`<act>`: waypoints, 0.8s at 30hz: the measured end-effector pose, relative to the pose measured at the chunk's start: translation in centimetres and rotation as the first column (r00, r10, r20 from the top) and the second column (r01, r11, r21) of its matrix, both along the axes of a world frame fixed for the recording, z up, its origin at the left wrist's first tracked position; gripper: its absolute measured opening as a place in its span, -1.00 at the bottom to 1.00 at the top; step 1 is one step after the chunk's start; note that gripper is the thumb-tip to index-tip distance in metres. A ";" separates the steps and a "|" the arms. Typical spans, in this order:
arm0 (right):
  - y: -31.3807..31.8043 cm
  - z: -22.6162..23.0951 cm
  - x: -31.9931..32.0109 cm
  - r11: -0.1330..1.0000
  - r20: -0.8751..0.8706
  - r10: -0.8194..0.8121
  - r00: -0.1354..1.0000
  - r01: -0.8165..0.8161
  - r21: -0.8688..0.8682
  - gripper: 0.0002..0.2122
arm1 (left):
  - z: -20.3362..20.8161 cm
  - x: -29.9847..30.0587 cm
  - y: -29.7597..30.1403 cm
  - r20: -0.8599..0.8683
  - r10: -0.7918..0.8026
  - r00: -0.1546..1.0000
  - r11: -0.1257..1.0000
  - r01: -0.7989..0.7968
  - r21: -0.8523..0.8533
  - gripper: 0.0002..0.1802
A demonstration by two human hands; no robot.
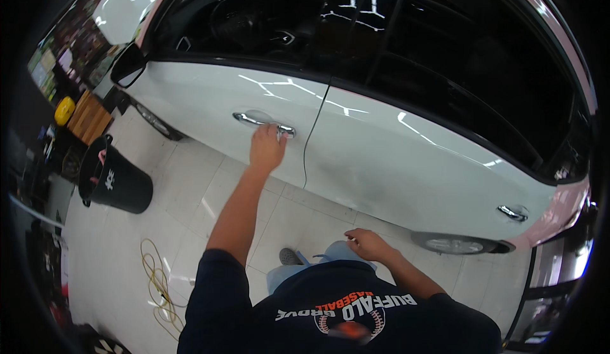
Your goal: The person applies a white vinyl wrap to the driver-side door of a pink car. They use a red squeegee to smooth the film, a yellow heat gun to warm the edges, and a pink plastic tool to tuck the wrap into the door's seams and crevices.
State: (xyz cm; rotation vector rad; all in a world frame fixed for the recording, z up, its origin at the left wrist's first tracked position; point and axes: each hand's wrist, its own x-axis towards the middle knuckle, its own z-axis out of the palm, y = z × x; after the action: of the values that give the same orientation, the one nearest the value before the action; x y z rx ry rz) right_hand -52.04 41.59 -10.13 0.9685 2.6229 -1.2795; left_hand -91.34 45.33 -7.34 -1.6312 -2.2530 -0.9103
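My left hand (pixel 267 149) reaches out to the chrome front door handle (pixel 248 119) of a car, with its fingers curled over the rear part of the handle. The front door (pixel 190 93) is white and sits closed against the white rear door (pixel 381 157). Beside my thigh, away from the car, my right hand (pixel 371 246) hangs with its fingers drawn in. Whether anything small is in it is hidden.
At the left stands a black bucket (pixel 130 182) with something pink at its rim. A yellow cord (pixel 155 284) lies coiled on the tiled floor (pixel 254 227). Behind the bucket are a wooden box (pixel 91 117) and a yellow object (pixel 64 110). A side mirror (pixel 129 67) juts from the car.
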 end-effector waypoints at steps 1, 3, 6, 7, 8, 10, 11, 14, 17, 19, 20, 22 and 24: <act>-1.0 0.4 -1.0 1.000 -0.007 0.010 1.000 -0.010 -0.007 -0.66 | -0.2 -2.3 1.0 -0.048 0.032 0.998 0.996 -0.036 -0.087 -0.63; -1.9 0.0 -2.0 1.000 -0.028 -0.005 1.000 0.005 -0.011 -0.66 | 0.0 -5.3 2.6 -0.133 0.039 0.990 0.980 -0.064 -0.188 -0.58; -2.7 -2.8 -1.2 0.998 0.004 -0.053 0.999 0.053 -0.017 -0.64 | 0.2 -7.1 3.6 -0.150 -0.016 0.988 0.966 -0.023 -0.256 -0.50; -2.7 -3.8 -0.6 0.998 0.125 -0.050 0.991 0.055 -0.036 -0.63 | 0.4 -6.8 4.6 -0.130 -0.019 0.991 0.973 -0.012 -0.230 -0.51; -2.3 -4.5 -0.1 1.000 0.137 -0.026 0.990 0.026 0.005 -0.63 | 0.7 -6.6 5.2 -0.119 -0.019 0.993 0.978 -0.006 -0.210 -0.52; -2.8 -4.5 -0.6 0.994 0.289 0.112 0.951 -0.111 -0.021 -0.65 | 0.0 -6.8 4.2 -0.251 -0.139 0.958 0.956 0.064 -0.285 -0.54; -2.6 -3.3 -1.8 0.968 0.403 0.248 0.881 -0.242 -0.068 -0.68 | -0.3 -7.3 3.7 -0.270 -0.149 0.951 0.972 0.090 -0.218 -0.54; -2.2 1.5 -4.9 0.958 0.254 0.246 0.936 -0.274 0.081 -0.66 | 0.5 -8.0 3.4 -0.181 -0.053 0.982 0.954 -0.004 -0.300 -0.51; -2.0 5.5 -7.4 0.984 -0.111 0.001 0.994 0.019 0.177 -0.68 | 0.7 -8.8 0.6 -0.213 -0.025 0.977 0.979 -0.018 -0.201 -0.48; -2.3 5.9 -7.3 0.963 -0.251 -0.188 0.950 0.228 0.143 -0.70 | 0.4 -8.1 -3.2 -0.144 -0.045 0.989 0.976 0.013 -0.216 -0.47; -2.8 6.2 -7.1 0.942 -0.267 -0.214 0.940 0.271 0.196 -0.72 | 1.4 -7.4 -5.2 -0.068 -0.052 0.996 0.973 0.035 -0.227 -0.48; -4.4 6.1 -7.6 0.936 -0.233 -0.263 0.936 0.306 0.172 -0.73 | 1.5 -7.4 -10.7 -0.076 -0.053 0.996 0.978 0.036 -0.206 -0.51; -7.0 5.5 -9.0 0.950 -0.090 -0.309 0.947 0.311 0.014 -0.71 | 1.4 -8.4 -18.1 -0.040 -0.082 0.996 0.984 0.075 -0.159 -0.56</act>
State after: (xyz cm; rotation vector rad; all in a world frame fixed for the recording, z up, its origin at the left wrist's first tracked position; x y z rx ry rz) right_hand -61.01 34.63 -4.63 1.4077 2.6350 -1.3768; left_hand -99.73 27.23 -5.99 -1.8000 -2.2953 -0.7193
